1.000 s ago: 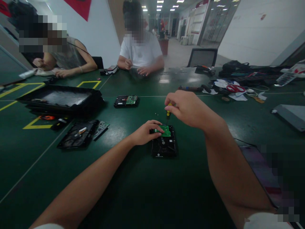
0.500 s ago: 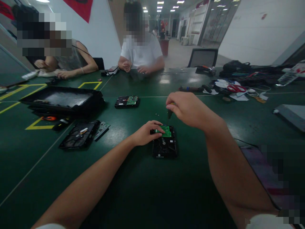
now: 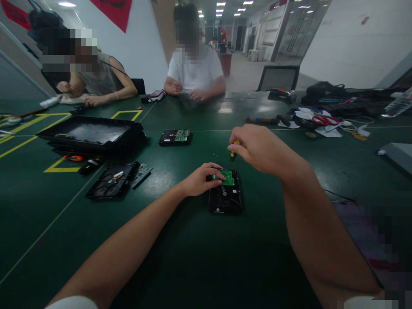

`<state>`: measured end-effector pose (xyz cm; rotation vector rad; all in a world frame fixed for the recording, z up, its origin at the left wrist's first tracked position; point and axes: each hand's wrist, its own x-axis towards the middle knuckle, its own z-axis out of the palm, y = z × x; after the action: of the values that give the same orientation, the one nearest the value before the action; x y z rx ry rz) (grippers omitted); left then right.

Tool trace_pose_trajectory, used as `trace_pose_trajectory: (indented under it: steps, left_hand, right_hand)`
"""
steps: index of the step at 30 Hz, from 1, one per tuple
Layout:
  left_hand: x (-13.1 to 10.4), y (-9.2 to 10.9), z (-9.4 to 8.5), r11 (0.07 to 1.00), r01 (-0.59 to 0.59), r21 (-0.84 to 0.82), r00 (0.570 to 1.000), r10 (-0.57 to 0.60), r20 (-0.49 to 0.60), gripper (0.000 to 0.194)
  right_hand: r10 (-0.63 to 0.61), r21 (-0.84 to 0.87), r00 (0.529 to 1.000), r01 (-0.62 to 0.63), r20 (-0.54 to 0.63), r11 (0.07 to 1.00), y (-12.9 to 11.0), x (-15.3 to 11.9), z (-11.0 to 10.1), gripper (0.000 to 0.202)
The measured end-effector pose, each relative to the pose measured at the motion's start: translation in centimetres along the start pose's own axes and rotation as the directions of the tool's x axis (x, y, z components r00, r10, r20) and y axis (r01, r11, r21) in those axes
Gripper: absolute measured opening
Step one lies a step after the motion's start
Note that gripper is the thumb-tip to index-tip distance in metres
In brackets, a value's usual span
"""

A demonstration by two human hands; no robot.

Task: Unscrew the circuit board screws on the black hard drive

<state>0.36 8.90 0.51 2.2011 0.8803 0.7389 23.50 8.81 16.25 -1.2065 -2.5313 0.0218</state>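
Observation:
A black hard drive (image 3: 225, 201) with a green circuit board (image 3: 229, 178) lies on the green table. My left hand (image 3: 206, 178) rests on the drive's left side, its fingers spread over the board. Above the drive's far edge, my right hand (image 3: 251, 146) is closed round a small yellow and black screwdriver (image 3: 233, 155), held upright with its thin shaft pointing down at the board's far edge. Whether the tip touches a screw is too small to tell. A few tiny bits (image 3: 215, 155) lie just beyond the drive.
Another hard drive (image 3: 175, 137) lies further off. At left are stacked black trays (image 3: 93, 133), an opened drive (image 3: 112, 180) and a loose circuit board (image 3: 141, 175). Red scissors (image 3: 325, 120) and cables lie at right. Two people sit across the table.
The whole view has shifted slightly, moving things a little to the right. More of the screwdriver's yellow handle shows in my right hand. My left hand stays on the drive.

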Motion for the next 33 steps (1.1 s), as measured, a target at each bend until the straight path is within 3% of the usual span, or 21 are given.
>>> trace_pose_trajectory:
  steps: [7,19,24,28,33]
  left_hand:
    - [-0.01,-0.19,-0.09,1.0,0.005,0.01,1.0,-0.006,0.016,0.018]
    - [-0.01,0.01,-0.01,1.0,-0.005,-0.003,1.0,0.005,0.005,0.017]
    - [0.0,-0.06,-0.08,1.0,-0.007,0.007,1.0,0.007,0.013,0.018]
    - [-0.01,-0.16,-0.09,1.0,0.0,0.002,1.0,0.0,0.015,0.018]
    - [-0.09,-0.26,-0.04,1.0,0.012,0.002,1.0,-0.012,0.015,0.019]
  right_hand:
    - [0.025,-0.086,1.0,-0.025,-0.007,0.996,-0.39,0.24,0.03,0.013]
    - [-0.085,0.003,0.995,0.084,0.057,0.996,-0.46,0.2,0.01,0.025]
    - [0.036,-0.084,0.998,-0.032,0.053,0.996,-0.39,0.11,-0.11,0.023]
    - [0.16,-0.143,0.987,-0.153,0.035,0.978,-0.35,0.01,-0.06,0.042]
    - [0.176,-0.144,0.984,-0.171,0.023,0.975,-0.36,-0.02,-0.05,0.047]
